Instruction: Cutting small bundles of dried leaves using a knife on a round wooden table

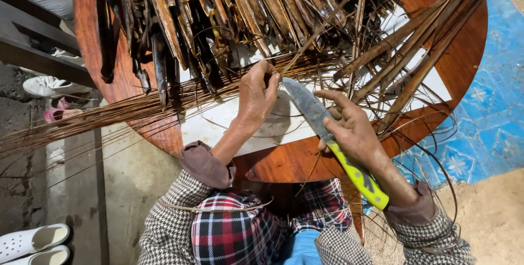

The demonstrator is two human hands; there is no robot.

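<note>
A bundle of thin brown leaf ribs [109, 113] lies across the round reddish wooden counter [464, 52], its long ends trailing off the left edge. The left hand [256, 96] pinches the bundle near its upper end, fingers curled shut around the ribs. Just beside it the right hand [352, 128] grips a curved steel knife with a yellow-green handle [322, 120], forefinger stretched out by the blade, whose tip meets the ribs at the left hand. Behind them sits a heap of dark dried leaf strips [229, 14] (some splayed toward the right rim). White sandals [33, 243] rest on the floor at lower left
</note>
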